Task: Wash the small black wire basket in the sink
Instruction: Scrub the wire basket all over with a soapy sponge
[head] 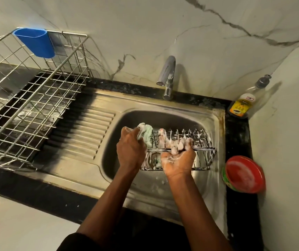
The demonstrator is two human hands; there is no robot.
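while the small black wire basket sits inside the basin of the steel sink, its wires streaked with white foam, the right hand grasps its near top rim, palm turned up and soapy fingers curled over the wire. the left hand clutches a green, lathered scrubber and holds it against the basket's left end. a chrome tap stands behind the basin. to the left, a large steel dish rack rests on the drainboard, with a blue cup hung at its back edge. a soap bottle stands in the counter's back right corner, and a red-lidded tub sits just right of the sink.
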